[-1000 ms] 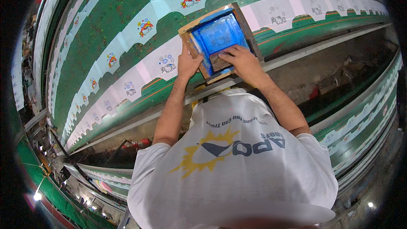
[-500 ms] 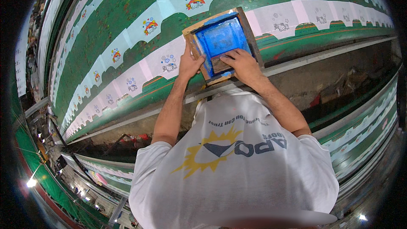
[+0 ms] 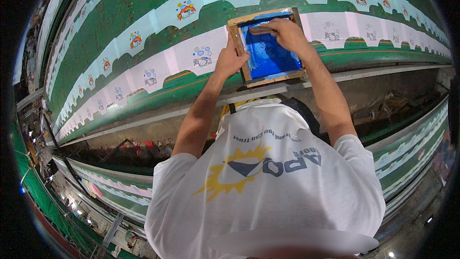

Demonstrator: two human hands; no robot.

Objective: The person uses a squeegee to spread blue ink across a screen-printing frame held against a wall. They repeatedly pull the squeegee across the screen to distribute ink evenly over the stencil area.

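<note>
A wooden screen-printing frame (image 3: 261, 13) with wet blue ink (image 3: 271, 58) inside lies over a row of pale pink cut pieces (image 3: 204, 56) on the green printing table (image 3: 216, 13). My left hand (image 3: 232, 56) grips the frame's left side, thumb on the rim. My right hand (image 3: 288, 36) is inside the upper part of the frame, fingers closed on a brown squeegee (image 3: 258, 30), which rests near the top of the inked area. Whatever lies directly beneath the screen is hidden.
Beyond the frame runs a row of light blue pieces (image 3: 179, 17) with colourful prints. A metal rail (image 3: 364, 71) follows the near table edge, with a dark gap holding scraps below it. Another table (image 3: 402, 141) with printed pieces is behind me at lower right, and green netting (image 3: 29, 177) hangs at lower left.
My right hand has pushed the squeegee from the frame's lower part up to its top, exposing more blue ink. My left hand still holds the frame; the view has shifted slightly.
</note>
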